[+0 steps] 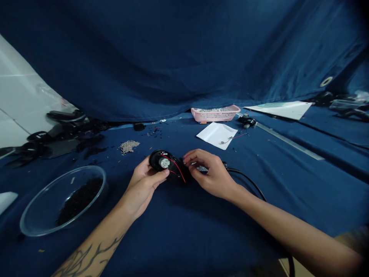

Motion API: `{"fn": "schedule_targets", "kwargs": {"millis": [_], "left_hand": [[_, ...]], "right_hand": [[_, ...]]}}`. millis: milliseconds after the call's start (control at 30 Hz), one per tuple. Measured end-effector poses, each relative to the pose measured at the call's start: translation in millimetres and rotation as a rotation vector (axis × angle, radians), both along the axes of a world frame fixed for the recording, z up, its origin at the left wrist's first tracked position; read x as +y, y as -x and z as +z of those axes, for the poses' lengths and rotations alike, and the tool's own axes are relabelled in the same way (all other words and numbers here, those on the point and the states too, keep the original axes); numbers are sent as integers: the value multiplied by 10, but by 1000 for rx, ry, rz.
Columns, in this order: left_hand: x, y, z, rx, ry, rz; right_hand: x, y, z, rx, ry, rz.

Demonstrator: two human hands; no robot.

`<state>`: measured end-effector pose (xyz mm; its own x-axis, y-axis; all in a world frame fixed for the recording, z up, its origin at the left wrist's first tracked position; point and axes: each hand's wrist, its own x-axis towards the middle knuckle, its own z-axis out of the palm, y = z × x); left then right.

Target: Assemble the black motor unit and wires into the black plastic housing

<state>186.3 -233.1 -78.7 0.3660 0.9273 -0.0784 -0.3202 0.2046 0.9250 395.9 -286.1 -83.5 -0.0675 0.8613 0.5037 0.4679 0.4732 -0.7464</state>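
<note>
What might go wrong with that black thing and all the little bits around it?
The thin red wire curves exposed over the black plastic housing in the left hand, so it might snag on the right hand close by. The heap of tiny silvery-grey pieces sits uncontained on the blue cloth, so a bump could scatter it. And the thick black rubbery cable passes behind the right forearm, which might catch it.

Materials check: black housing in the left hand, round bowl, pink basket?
Black housing: probably hard plastic, glossy, judging by highlights along its rim. Round bowl: smooth, transparent, likely clear plastic; glass remains possible. Pink basket: apparently molded plastic, satin, with perforated walls.
</note>
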Motion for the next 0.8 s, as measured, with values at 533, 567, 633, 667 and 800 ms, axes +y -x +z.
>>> {"fn": "schedule_targets", "kwargs": {"millis": [533, 567, 633, 667, 800], "left_hand": [[-28, 51, 76, 79, -109, -74], [-42, 50, 89, 98, -126, -75], [-73, 47, 100, 156, -164, -42], [-90, 49, 98, 194, -186, -12], [-127, 117, 77, 355, -258, 86]], "right_hand": [[4, -2, -13, -66, 68, 110], [6, 1, -21, -64, 70, 123], [3, 16, -35, -63, 61, 156], [-4, 28, -41, -65, 58, 177], [-49, 76, -61, -90, 80, 265]]}}
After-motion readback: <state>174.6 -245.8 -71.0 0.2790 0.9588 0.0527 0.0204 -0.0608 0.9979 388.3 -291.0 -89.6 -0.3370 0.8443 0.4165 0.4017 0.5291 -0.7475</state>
